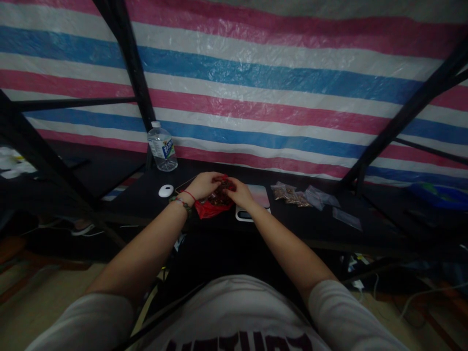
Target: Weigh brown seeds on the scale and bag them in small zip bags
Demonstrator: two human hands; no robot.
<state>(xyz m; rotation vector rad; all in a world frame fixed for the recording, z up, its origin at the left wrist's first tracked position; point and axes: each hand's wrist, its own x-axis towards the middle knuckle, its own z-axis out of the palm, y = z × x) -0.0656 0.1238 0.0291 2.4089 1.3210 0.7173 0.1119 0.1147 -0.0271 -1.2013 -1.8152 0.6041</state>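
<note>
A red plastic bag (212,208) lies on the black table in front of me, with dark brownish contents (218,196) showing in its mouth. My left hand (205,186) is closed on the bag's far left rim, its fingertips partly hidden. From the right, my right hand (239,193) grips the bag's upper right edge between thumb and fingers. Beneath and beside my right wrist sits a white kitchen scale (260,196) with a small dark display. What the bag holds is too dim and small to name.
Several small clear bags with brown bits (291,196) lie right of the scale, beside flat clear bags (346,218). A white mouse (165,190) and a clear plastic bottle (163,148) stand left. Black metal posts (133,73) frame the table before a striped sheet (256,102).
</note>
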